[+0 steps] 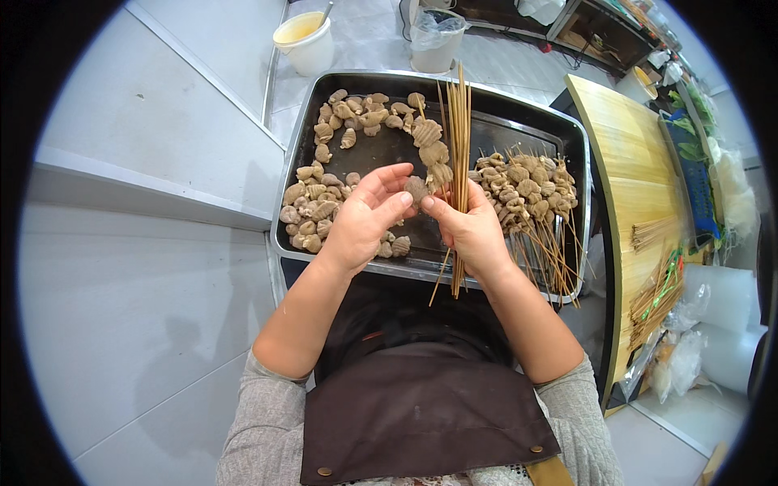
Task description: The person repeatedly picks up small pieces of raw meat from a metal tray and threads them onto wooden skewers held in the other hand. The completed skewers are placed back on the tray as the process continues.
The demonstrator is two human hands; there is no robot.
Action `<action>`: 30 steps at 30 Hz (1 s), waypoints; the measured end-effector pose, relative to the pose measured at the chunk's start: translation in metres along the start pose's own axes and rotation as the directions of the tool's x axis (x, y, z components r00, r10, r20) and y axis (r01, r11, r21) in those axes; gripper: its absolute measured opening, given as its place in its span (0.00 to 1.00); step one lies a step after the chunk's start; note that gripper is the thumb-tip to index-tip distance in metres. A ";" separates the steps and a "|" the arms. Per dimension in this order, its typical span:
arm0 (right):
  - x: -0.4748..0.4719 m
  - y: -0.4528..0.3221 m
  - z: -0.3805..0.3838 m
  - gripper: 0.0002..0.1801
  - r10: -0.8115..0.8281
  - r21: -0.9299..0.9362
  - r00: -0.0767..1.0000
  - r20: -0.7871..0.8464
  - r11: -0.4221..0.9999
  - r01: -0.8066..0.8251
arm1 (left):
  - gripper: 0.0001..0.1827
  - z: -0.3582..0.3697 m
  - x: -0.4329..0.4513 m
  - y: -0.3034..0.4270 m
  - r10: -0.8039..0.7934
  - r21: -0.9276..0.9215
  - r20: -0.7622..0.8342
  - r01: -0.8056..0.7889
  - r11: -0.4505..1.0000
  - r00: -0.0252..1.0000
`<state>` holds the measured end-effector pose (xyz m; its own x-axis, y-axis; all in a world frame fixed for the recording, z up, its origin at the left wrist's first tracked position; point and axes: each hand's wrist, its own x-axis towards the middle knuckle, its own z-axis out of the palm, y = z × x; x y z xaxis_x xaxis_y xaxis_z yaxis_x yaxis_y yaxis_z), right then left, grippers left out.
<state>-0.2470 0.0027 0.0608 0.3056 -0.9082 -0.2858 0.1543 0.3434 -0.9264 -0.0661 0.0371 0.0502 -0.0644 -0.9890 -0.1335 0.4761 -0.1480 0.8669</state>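
Note:
My left hand (364, 222) pinches a brown ridged meat piece (416, 189), which looks like a gizzard, between thumb and fingers. The tip of my right thumb reaches the same piece. In my right hand (480, 234) is an upright bundle of bamboo skewers (460, 133), together with one skewer carrying several meat pieces (433, 153). That skewer's lower end sticks out below the hand. Both hands are over a dark metal tray (389, 158). Loose meat pieces (313, 206) are heaped at its left, with more along the far left side. Filled skewers (529, 188) pile up at the right.
Right of the tray stands a wooden tabletop (620, 158) with bundles of skewers (656, 297) and plastic bags (674, 361). Beyond the tray are a white bucket (307, 51) with a handle sticking out and a lined bin (434, 51). A pale panel wall (152, 164) borders the left.

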 end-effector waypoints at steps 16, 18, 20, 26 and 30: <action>-0.056 -0.018 -0.026 0.07 0.093 -0.425 0.994 0.064 0.903 -0.057 | 0.14 -0.018 0.006 -0.005 0.161 0.084 -0.260 -0.143 0.986 0.952; -0.060 -0.017 -0.028 0.07 0.084 -0.427 0.995 0.053 0.903 -0.053 | 0.15 -0.019 0.007 -0.005 0.176 0.057 -0.270 -0.167 0.984 0.947; -0.061 -0.017 -0.031 0.07 0.083 -0.434 0.995 0.046 0.899 -0.055 | 0.15 -0.019 0.006 -0.005 0.185 0.036 -0.279 -0.182 0.983 0.942; -0.055 -0.018 -0.032 0.07 0.093 -0.467 0.995 0.038 0.882 -0.064 | 0.17 -0.015 0.002 -0.004 0.230 0.133 -0.253 -0.201 0.970 0.940; -0.053 -0.019 -0.033 0.07 0.078 -0.478 0.996 0.053 0.877 -0.044 | 0.15 -0.014 0.000 -0.003 0.301 0.272 -0.205 -0.241 0.932 0.931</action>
<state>-0.2968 0.0362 0.0852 0.3661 -0.8646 -0.3442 -0.3271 0.2268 -0.9174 -0.0553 0.0379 0.0410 0.2630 -0.9641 0.0380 0.2204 0.0984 0.9704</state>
